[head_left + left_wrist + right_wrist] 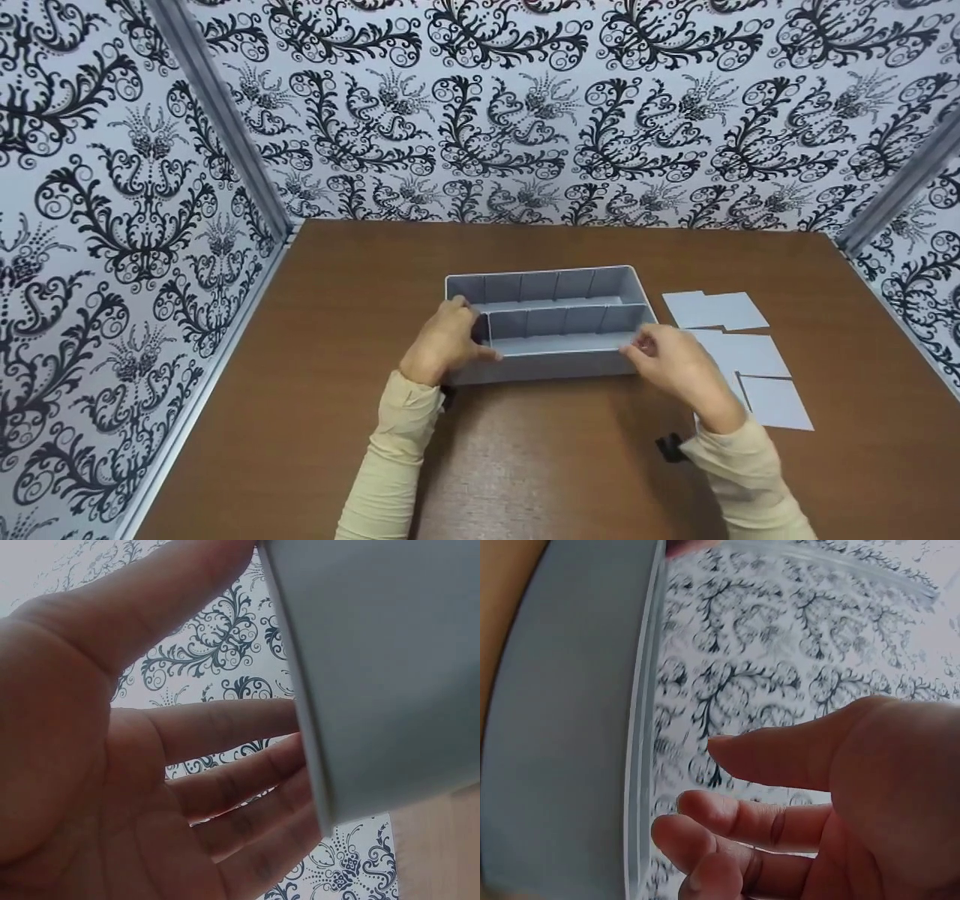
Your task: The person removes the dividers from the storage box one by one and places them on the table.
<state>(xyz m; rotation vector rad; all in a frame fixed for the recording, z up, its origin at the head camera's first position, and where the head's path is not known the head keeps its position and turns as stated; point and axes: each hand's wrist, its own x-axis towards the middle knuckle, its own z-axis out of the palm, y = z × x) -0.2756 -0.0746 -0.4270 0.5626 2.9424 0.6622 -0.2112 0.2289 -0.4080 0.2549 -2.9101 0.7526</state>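
A grey divided organizer box (559, 366) with two long compartments stands on the table in the head view. My left hand (444, 341) holds its left end, thumb along the front rim and fingers reaching over the left side. In the left wrist view, those fingers (232, 724) pass behind the rim of the box wall (390, 675). By the front right corner, my right hand (675, 364) has its thumb and fingers loosely bent. The right wrist view shows a gap between the thumb (780, 754) and fingertips, with nothing in it, beside the box wall (570, 727).
Several white paper pieces (750, 354) lie on the brown table (360, 300), right of the box, some overlapping. The right forearm partly covers them. Black-and-white patterned walls (525, 112) rise behind and at both sides, with grey frame posts (225, 112) at the corners.
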